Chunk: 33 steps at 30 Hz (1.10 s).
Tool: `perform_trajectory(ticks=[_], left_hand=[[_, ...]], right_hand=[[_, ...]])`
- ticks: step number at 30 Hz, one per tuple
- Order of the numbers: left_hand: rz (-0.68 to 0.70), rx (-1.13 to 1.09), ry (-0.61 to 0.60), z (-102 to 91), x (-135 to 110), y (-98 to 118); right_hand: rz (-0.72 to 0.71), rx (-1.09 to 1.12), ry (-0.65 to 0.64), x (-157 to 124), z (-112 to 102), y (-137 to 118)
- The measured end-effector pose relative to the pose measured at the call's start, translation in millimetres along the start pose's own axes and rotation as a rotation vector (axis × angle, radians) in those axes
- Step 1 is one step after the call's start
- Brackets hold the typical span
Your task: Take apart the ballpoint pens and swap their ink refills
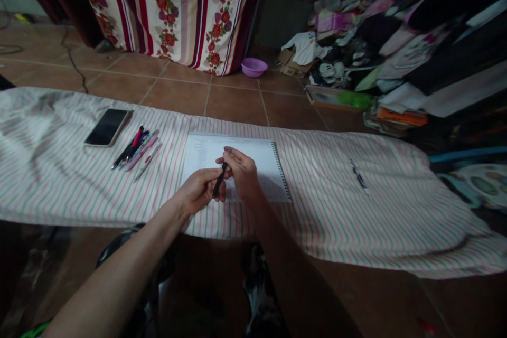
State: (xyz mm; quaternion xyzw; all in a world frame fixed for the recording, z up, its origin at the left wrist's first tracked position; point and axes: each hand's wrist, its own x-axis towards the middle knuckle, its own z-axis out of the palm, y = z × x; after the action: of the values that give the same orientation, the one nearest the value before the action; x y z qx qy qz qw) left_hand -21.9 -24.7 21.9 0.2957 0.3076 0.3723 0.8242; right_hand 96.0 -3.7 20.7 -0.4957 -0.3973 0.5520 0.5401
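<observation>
While grips [201,188] [242,170] hold pen [218,184], notebook [259,154] below, striped cloth [317,206]

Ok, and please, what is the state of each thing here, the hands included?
Left hand: closed on black pen
Right hand: closed on its upper end
Black pen: tilted, cap state unclear
Notebook: flat, page up, partly hidden
Phone: face up, screen dark
Grouped pens: lying together
Single pen: lying apart
Striped cloth: wrinkled
Purple basin: upright
Curtain: hanging
</observation>
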Motion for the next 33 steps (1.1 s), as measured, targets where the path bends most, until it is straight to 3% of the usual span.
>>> perform_trajectory(ticks=[17,33], left_hand=[[0.036,0.018,-0.001,4.2,-1.1,-4.2],[0.042,0.084,-0.079,0.8,-0.2,-5.3]], right_hand=[[-0.01,0.011,-0.026,-0.2,-0.5,-2.9],[-0.145,-0.094,-0.073,-7.3,-7.4,-4.9]])
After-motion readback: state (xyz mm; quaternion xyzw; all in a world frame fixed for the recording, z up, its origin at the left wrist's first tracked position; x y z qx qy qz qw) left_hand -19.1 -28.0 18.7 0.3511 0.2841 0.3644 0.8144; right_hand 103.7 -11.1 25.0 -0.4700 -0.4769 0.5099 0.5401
